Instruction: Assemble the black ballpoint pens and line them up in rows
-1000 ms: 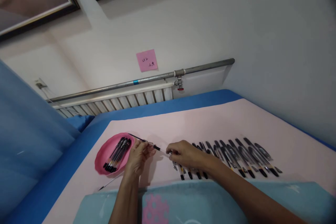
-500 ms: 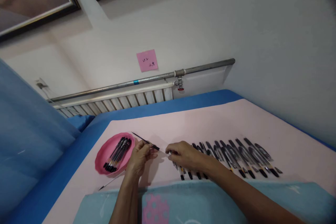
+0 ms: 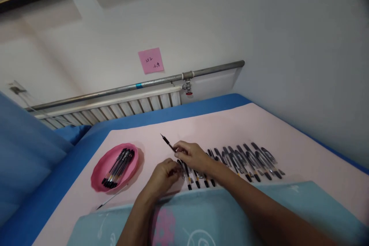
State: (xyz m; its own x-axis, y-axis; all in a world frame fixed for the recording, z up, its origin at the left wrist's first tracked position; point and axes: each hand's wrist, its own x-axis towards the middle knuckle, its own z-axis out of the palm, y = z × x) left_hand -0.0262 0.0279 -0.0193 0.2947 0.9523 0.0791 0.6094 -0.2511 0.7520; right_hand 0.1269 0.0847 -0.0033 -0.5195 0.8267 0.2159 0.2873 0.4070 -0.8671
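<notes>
My right hand (image 3: 193, 155) is pinched on a thin black pen refill (image 3: 166, 141) whose tip points up and to the left over the pink sheet (image 3: 230, 127). Just below and to the left, my left hand (image 3: 163, 177) has its fingers curled together at the left end of a row of several clear pens with black tips (image 3: 242, 159). Its fingertips touch the top of the leftmost pen (image 3: 186, 178); what they grip is hidden. A pink dish (image 3: 99, 177) to the left holds several black pens (image 3: 118, 166).
A thin white refill (image 3: 111, 199) lies on the sheet below the dish. A light blue patterned cloth (image 3: 201, 219) covers the near edge. Blue bedding (image 3: 43, 196) surrounds the sheet. A radiator and pipe (image 3: 138, 85) run along the wall under a pink note (image 3: 150, 60).
The refill has passed from my left hand to my right, which lifted it up and left. My left hand moved right to the row's left end. The view shifted slightly.
</notes>
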